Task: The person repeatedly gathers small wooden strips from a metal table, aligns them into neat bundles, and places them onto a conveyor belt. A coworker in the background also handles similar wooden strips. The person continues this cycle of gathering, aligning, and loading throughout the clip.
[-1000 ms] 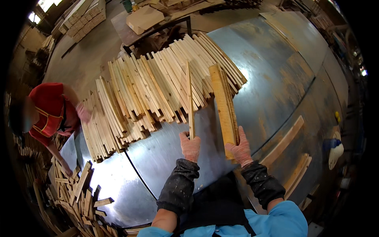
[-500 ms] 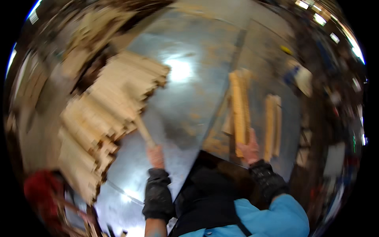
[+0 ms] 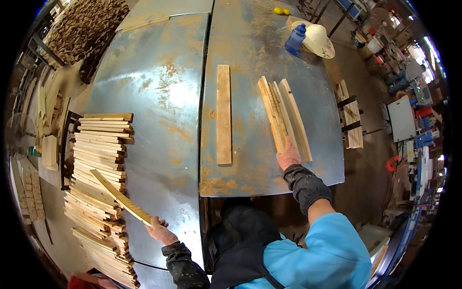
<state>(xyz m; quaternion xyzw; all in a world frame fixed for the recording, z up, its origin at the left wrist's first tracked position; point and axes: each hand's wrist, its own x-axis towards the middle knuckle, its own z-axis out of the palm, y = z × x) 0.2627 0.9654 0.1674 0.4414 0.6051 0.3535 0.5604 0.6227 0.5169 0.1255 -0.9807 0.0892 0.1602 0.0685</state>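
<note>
My left hand (image 3: 161, 231), in a dark sleeve cover, is closed around the near end of a wooden strip (image 3: 122, 198). That strip slants away to the left, its far end over a long stack of wooden strips (image 3: 98, 166) on the metal table's left side. Toward the right, my right hand (image 3: 289, 155) grips the near end of a few narrow wooden strips (image 3: 272, 113) lying side by side. Just right of these, another strip (image 3: 296, 118) lies at a slight angle. A single flat board (image 3: 224, 114) rests apart, to the left of my right hand.
A dark seam divides the metal tabletop (image 3: 159, 103). At its far right are a blue bottle (image 3: 295, 38), a pale hat (image 3: 318, 41) and yellow objects (image 3: 281, 11). More lumber (image 3: 350, 114) sits on a rack beyond the right edge. Red cloth (image 3: 89, 281) shows at lower left.
The view has turned and become sharper. My left hand still holds a strip, now angled farther left over the stack. My right hand stays at the strips on the right.
</note>
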